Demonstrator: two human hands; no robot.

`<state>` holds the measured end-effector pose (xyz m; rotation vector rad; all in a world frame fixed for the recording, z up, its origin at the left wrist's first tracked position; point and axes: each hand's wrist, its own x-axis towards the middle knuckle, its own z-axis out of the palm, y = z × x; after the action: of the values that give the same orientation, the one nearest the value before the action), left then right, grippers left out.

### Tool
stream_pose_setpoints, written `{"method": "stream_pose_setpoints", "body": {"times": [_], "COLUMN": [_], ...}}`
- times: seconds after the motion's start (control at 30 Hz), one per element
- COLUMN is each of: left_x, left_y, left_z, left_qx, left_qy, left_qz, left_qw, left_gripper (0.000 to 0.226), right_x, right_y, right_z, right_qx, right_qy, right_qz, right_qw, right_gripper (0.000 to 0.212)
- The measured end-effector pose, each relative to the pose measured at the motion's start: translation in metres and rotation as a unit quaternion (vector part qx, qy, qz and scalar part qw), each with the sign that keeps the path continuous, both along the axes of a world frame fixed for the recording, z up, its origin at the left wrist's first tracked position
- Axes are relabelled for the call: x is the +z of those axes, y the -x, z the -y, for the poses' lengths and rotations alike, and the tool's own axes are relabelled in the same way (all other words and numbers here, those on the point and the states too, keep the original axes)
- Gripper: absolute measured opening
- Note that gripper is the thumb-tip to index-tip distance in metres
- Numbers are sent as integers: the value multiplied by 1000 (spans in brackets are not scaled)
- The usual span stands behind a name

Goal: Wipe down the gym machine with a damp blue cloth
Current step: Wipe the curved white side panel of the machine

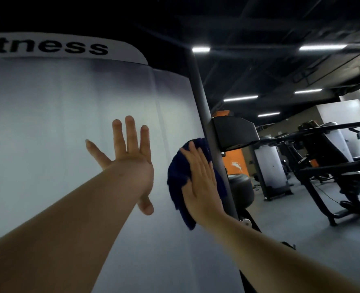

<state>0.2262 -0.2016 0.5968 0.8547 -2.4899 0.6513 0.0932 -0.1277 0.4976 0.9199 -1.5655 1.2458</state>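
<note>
The gym machine's tall white shroud panel fills the left of the view, with black lettering on a band across its top. My left hand lies flat on the panel, fingers straight and spread. My right hand presses a dark blue cloth flat against the panel's right edge, beside the machine's grey upright post. The fingers of that hand are straight over the cloth. Part of the cloth hangs below the palm.
A black bracket sticks out from the post just right of my right hand. Other black gym machines and white shrouds stand on the grey floor at right. An orange panel is behind the post.
</note>
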Motion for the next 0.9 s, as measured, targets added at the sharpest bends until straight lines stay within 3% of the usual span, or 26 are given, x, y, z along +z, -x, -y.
{"method": "stream_pose_setpoints", "body": {"times": [0.07,0.27,0.47,0.63,0.8,0.9], "left_x": [-2,-3,-5,-4,-12,-23], "left_y": [0,7,2,7,-2,-8], "left_z": [1,1,4,4,15,20], "left_qx": [-8,-4,-26,-23,-90,-74], "left_qy": [3,5,10,6,24,-8], "left_qz": [1,-2,-9,-14,-58,-125], "left_qw": [1000,1000,1000,1000,994,989], "left_gripper": [169,172,168,172,167,168], "right_x": [-17,40,0,48,-7,30], "right_y": [14,25,28,25,12,19], "right_z": [-2,0,-7,4,-3,-2], "right_qx": [-49,-64,-76,-78,-72,-98], "right_qy": [-41,1,-87,2,-129,-104], "right_qz": [-43,6,-50,24,-100,-82], "right_qw": [997,998,992,997,984,986], "right_gripper": [53,56,60,62,53,59]}}
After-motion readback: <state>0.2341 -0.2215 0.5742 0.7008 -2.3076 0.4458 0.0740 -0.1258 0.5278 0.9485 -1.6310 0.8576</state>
